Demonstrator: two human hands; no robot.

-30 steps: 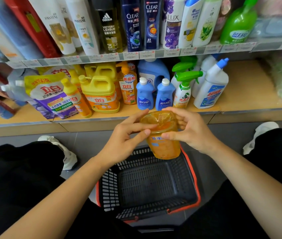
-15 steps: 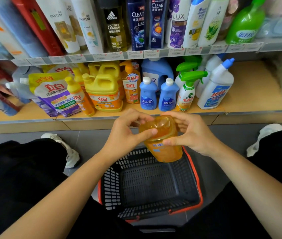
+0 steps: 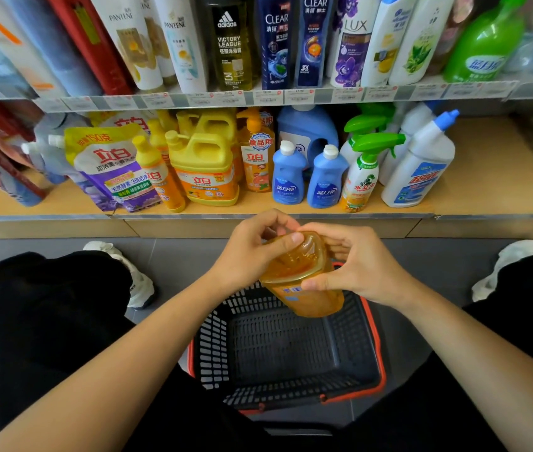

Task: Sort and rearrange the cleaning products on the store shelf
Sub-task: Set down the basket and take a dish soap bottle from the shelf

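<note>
Head view: above the far rim of the basket (image 3: pixel 378 350), the left hand (image 3: pixel 252 256) curls round the upper end of the amber bottle (image 3: pixel 304 288), thumb laid across it. The bottle tilts, its long axis running from the shelf side down toward the basket. The right hand (image 3: pixel 359 272) pinches its flank. The lower shelf (image 3: pixel 493 177) lies just beyond the basket.

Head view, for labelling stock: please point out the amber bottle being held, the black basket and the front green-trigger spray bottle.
amber bottle (image 3: pixel 314 303), head view, body below the label.
black basket (image 3: pixel 274 350), head view, bare floor.
green-trigger spray bottle (image 3: pixel 361 182), head view, white body.
</note>
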